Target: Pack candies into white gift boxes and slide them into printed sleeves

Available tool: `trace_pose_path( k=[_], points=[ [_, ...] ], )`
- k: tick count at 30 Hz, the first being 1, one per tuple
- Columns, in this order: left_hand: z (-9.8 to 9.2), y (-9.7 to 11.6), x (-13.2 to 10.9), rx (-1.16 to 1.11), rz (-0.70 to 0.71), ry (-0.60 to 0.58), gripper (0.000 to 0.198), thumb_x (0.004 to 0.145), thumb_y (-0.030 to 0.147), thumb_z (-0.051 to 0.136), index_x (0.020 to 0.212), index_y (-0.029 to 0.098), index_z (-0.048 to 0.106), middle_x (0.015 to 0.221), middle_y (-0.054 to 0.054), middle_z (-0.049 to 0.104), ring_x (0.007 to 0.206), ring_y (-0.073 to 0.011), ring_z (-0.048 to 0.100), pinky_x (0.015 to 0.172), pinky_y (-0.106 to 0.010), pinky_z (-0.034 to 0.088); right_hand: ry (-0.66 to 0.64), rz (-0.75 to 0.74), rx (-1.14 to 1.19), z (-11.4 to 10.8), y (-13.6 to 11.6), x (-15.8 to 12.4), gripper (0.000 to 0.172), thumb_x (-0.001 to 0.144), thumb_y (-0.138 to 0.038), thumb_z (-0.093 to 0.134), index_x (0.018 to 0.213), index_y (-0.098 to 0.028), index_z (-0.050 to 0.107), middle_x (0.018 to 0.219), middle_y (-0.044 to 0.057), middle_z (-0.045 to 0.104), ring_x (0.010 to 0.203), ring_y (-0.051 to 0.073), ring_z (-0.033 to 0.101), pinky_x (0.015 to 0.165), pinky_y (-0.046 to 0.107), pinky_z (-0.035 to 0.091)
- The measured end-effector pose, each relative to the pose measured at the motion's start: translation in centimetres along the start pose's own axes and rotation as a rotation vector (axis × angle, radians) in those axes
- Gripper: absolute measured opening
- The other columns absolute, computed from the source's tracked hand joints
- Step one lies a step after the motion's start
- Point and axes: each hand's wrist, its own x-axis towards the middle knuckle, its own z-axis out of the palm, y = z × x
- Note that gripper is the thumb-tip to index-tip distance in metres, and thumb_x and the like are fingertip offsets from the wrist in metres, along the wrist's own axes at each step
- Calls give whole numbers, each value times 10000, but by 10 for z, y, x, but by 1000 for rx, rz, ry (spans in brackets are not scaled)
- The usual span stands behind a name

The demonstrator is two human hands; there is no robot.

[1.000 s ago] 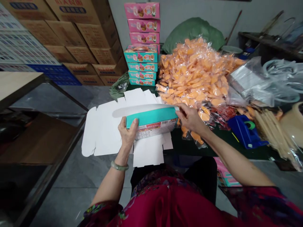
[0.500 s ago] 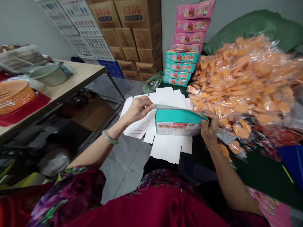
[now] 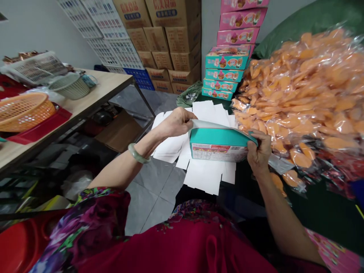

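A teal cardboard box [image 3: 218, 138] with a printed side panel is between my hands, above a spread of flat white-faced cardboard sheets [image 3: 203, 176]. My left hand [image 3: 179, 122] pinches the left end of the box's pale upper flap. The flap is lifted a little off the teal face. At the box's right end, my right hand [image 3: 259, 151] grips the corner, thumb on the near side and fingers behind. The inside of the box is hidden from me.
Bagged orange pieces [image 3: 307, 98] are heaped on the right. Teal boxes [image 3: 217, 84] and pink boxes [image 3: 241, 19] are stacked behind. Brown cartons [image 3: 176, 38] stand at the back. A table [image 3: 105, 81] on the left bears an orange basket [image 3: 25, 110].
My view has shifted a little, so the scene sits further right. My left hand has turned over the flap's left corner, and the flap stands slightly more raised. The right hand keeps its grip.
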Motion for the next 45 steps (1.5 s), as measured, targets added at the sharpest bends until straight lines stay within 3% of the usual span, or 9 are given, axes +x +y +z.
trace_pose_path(
  k=[8, 12, 15, 21, 24, 29, 35, 39, 45],
  points=[
    [18, -8, -23, 179, 120, 104, 294, 801, 95, 451, 860, 110, 738, 581, 13, 528, 507, -102, 431, 541, -257, 357, 24, -17, 35, 0, 1, -1, 247, 900, -425, 597, 1055, -249, 521, 1117, 116, 654, 1095, 277, 657, 965, 495, 527],
    [33, -11, -36, 495, 255, 227, 357, 929, 438, 583, 782, 138, 709, 812, -108, 628, 733, -205, 572, 636, -332, 482, -58, 56, 102, 1, -11, 1, 165, 926, -322, 539, 1068, -260, 481, 1221, 117, 652, 1184, 252, 641, 1014, 471, 516],
    [36, -8, -34, 667, 298, 153, 460, 927, 542, 577, 761, 127, 687, 955, -172, 643, 854, -272, 624, 686, -393, 547, -140, 95, 155, 1, -24, 7, 150, 945, -271, 492, 1093, -269, 514, 1349, 102, 630, 1212, 235, 643, 1054, 476, 508],
    [40, -13, -36, 436, 549, -161, 516, 1045, 406, 364, 1480, 148, 467, 1407, -182, 602, 1180, -256, 654, 936, -385, 582, -459, 45, 165, -26, -24, 23, 254, 1005, -376, 511, 1153, -294, 701, 1383, 61, 648, 1368, 240, 551, 1151, 503, 442],
    [48, -25, -40, 541, 601, -105, 603, 1029, 495, 420, 1546, 184, 411, 1481, -208, 553, 1095, -294, 679, 866, -439, 593, -576, -55, 146, -40, -12, 25, 368, 915, -499, 688, 1238, -322, 707, 1474, 67, 588, 1400, 259, 522, 1145, 514, 448],
    [57, -36, -38, 592, 732, 68, 472, 1022, 308, 487, 1493, 272, 507, 1470, -145, 591, 1056, -290, 675, 799, -416, 573, -435, -126, -48, -32, -2, 13, 359, 946, -497, 650, 1249, -314, 708, 1430, 78, 629, 1332, 254, 586, 1123, 509, 465],
    [69, -40, -39, 415, 818, 243, 714, 900, 131, 652, 1531, 394, 447, 1283, -57, 720, 1039, -327, 718, 773, -451, 562, -260, -36, -514, -23, -22, -14, 298, 1000, -472, 555, 1170, -313, 740, 1317, 55, 697, 1251, 246, 631, 1084, 455, 486],
    [80, -40, -50, 331, 716, 406, 701, 882, 175, 639, 1482, 496, 472, 1302, 17, 665, 1017, -384, 737, 751, -551, 588, -17, 39, -727, -84, -32, -44, 346, 1034, -343, 424, 968, -284, 758, 1083, 81, 743, 1036, 235, 689, 946, 420, 537],
    [85, -36, -60, 348, 630, 354, 751, 865, 187, 618, 1486, 556, 413, 1279, 94, 610, 1028, -429, 731, 673, -576, 574, 383, 608, -1100, -271, -50, -75, 158, 896, -297, 623, 945, -199, 736, 966, 123, 684, 918, 287, 656, 846, 428, 531]
  ],
)
